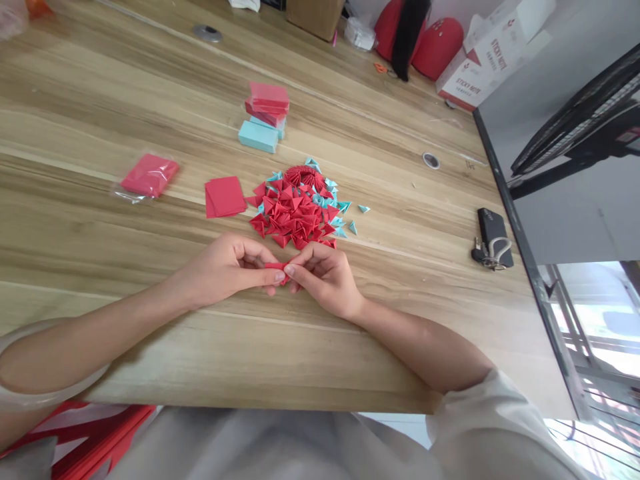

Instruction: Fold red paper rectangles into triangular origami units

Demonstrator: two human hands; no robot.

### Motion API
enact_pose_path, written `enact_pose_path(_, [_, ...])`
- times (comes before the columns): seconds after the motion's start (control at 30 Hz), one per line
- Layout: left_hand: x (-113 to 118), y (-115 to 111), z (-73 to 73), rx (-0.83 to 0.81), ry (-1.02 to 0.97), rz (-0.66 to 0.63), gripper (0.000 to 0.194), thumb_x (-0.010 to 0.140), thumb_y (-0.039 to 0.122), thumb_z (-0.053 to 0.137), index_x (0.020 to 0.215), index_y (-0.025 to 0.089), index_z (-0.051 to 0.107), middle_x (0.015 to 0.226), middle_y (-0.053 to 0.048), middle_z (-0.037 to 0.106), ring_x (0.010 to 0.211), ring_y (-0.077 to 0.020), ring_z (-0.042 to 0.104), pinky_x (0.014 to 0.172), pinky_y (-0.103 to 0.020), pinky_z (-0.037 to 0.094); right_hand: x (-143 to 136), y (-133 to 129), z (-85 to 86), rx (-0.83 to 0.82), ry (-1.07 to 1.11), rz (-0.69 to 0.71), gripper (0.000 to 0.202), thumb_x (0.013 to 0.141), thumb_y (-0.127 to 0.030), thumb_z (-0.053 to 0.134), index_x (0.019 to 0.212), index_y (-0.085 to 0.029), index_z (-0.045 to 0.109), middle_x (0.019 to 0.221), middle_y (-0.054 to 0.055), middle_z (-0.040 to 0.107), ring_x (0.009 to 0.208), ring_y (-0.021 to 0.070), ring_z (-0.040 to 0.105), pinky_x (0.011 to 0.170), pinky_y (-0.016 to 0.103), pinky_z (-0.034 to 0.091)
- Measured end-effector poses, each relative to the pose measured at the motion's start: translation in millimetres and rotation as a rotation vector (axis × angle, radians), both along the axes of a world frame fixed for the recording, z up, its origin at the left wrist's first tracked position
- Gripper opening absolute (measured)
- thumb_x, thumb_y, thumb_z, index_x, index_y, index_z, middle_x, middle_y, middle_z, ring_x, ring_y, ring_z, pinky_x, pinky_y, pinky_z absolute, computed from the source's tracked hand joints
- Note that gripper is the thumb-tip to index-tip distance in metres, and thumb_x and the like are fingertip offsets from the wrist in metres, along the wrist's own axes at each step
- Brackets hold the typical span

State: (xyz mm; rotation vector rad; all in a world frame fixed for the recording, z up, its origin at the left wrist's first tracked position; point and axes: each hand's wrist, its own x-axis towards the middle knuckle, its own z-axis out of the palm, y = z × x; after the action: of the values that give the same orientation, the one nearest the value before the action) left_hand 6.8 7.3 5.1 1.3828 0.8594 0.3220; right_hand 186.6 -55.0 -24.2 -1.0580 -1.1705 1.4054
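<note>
Strip (274,265): largely covered by thumbs and fingers; only a red band and a small tip below it are left visible, so its fold cannot be made out.
Left hand (231,270): clamped on the strip's left part between thumb and fingers; some fingertips are hidden behind it.
Right hand (323,275): pinched on the strip's right end, the two thumb tips being just beside each other.
Pile (295,217): lower pieces are buried under red ones; blue pieces (344,207) are partly covered.
Ring (306,177): partly hidden by the pile at its near side.
Fan (575,113): cut off by the right edge.
Carton (315,17): cut off at the top.
Box (493,57): "STICKY NOTE" can be read twice; the smaller line beneath is too fine.
Black case (494,233): marked with small lettering that cannot be read; partly covered by keys (493,257).
Strip's axis: laid roughly left to right, from hand to hand; its small tip is pointed toward the near edge.
Strip's place: held over the bench (225,360), just on the near side of the pile.
Sheets (227,197): overlapped, left of the pile.
</note>
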Motion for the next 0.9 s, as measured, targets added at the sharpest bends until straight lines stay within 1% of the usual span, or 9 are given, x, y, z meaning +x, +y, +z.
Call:
enact_pose_path(0.13, [0.9,0.9,-0.1,0.001,0.0,-0.01,0.007,0.071,0.027,0.074,0.066,0.022,0.075,0.061,0.003,0.074,0.057,-0.0101,0.066,0.055,-0.014,0.048,-0.8,-0.2,1.0,-0.017,-0.009,-0.011,0.034,0.077,-0.046,0.076,0.072,-0.016,0.06,0.061,-0.001,0.064,0.051,0.0083,0.06,0.049,0.021,0.049])
enact_pose_path(0.33, [-0.9,1.8,-1.0,0.042,-0.015,-0.064,0.01,0.076,0.028,0.072,0.069,0.022,0.075,0.065,0.003,0.075,0.062,-0.0096,0.067,0.058,-0.013,0.049,-0.9,0.6,4.1,-0.042,-0.003,-0.009,0.036,0.075,-0.048,0.077,0.072,-0.016,0.061,0.063,0.0,0.065,0.05,0.0083,0.06,0.048,0.021,0.051])
enact_pose_path(0.47, [-0.6,2.3,-1.3,0.035,-0.01,-0.087,0.011,0.078,0.027,0.07,0.071,0.022,0.076,0.07,0.002,0.077,0.066,-0.0103,0.069,0.061,-0.014,0.051,-0.5,0.9,5.8,-0.038,0.021,-0.008,0.033,0.075,-0.045,0.077,0.073,-0.016,0.061,0.062,-0.001,0.065,0.049,0.0079,0.06,0.047,0.02,0.05])
enact_pose_path(0.63, [0.4,1.7,1.4,0.055,-0.002,-0.092,0.013,0.078,0.027,0.069,0.068,0.02,0.075,0.067,0.001,0.076,0.063,-0.011,0.068,0.058,-0.015,0.05,-0.7,0.7,4.8,-0.039,0.029,-0.008,0.032,0.076,-0.044,0.077,0.073,-0.016,0.061,0.062,-0.001,0.066,0.047,0.0079,0.06,0.045,0.02,0.051])
enact_pose_path(0.73, [1.8,-0.8,3.9,0.048,-0.007,-0.058,0.014,0.076,0.027,0.069,0.066,0.02,0.074,0.065,0.001,0.075,0.062,-0.0117,0.067,0.057,-0.016,0.05,-1.2,1.7,4.5,-0.051,0.026,-0.006,0.034,0.076,-0.047,0.077,0.075,-0.017,0.061,0.062,-0.002,0.066,0.048,0.0084,0.061,0.046,0.02,0.051])
enact_pose_path(0.8, [3.1,-2.6,5.3,0.05,-0.016,-0.011,0.014,0.076,0.026,0.068,0.065,0.02,0.074,0.064,0.001,0.074,0.061,-0.0118,0.066,0.057,-0.017,0.05,-1.1,2.8,5.4,-0.064,0.048,-0.023,0.035,0.076,-0.048,0.076,0.082,-0.018,0.061,0.064,-0.002,0.067,0.05,0.0088,0.062,0.049,0.021,0.053])
enact_pose_path(0.9, [4.0,-3.8,5.7,0.11,-0.03,0.064,0.014,0.076,0.028,0.069,0.067,0.019,0.075,0.067,0.0,0.074,0.064,-0.0123,0.065,0.059,-0.018,0.05,0.2,4.3,7.8,-0.079,0.079,-0.038,0.038,0.076,-0.05,0.076,0.088,-0.018,0.06,0.064,-0.002,0.067,0.052,0.0093,0.063,0.051,0.022,0.053])
